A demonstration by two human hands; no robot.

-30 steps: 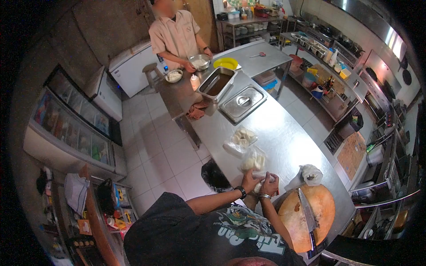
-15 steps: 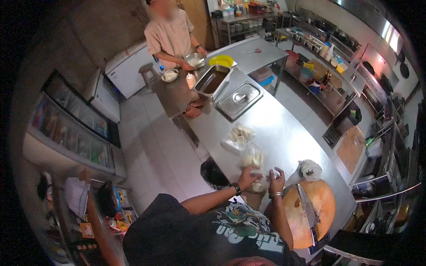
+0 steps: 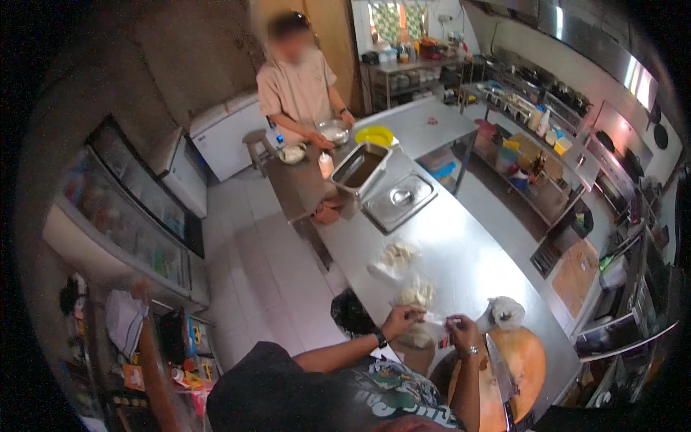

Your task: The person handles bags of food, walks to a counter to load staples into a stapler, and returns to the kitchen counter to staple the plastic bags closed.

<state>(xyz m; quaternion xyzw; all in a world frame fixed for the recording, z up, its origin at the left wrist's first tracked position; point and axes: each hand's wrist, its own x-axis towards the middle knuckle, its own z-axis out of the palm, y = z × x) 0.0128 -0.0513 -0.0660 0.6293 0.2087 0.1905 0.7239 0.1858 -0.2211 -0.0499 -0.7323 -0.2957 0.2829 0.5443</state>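
Note:
My left hand (image 3: 403, 321) and my right hand (image 3: 463, 330) are held a little apart over the near end of the steel table, fingers closed on a thin strip of clear plastic (image 3: 435, 318) stretched between them. Under it lies a bag with pale pieces (image 3: 417, 337). Just beyond are two more plastic bags of pale pieces, one (image 3: 415, 294) nearer and one (image 3: 396, 259) farther. Right of my right hand a knife (image 3: 502, 367) rests on a round wooden board (image 3: 529, 360). A crumpled plastic bag (image 3: 507, 312) sits behind the board.
Up the steel table (image 3: 461, 248) are a metal lid (image 3: 400, 201), a deep tray of dark liquid (image 3: 360, 167), a squeeze bottle (image 3: 326, 165) and a brown cloth (image 3: 327, 212). A co-worker (image 3: 299, 93) stands at the far end, hands at a metal bowl (image 3: 334, 132).
My hands have moved apart, with the plastic now stretched between them. The whole view has shifted, and the co-worker's head shows more fully.

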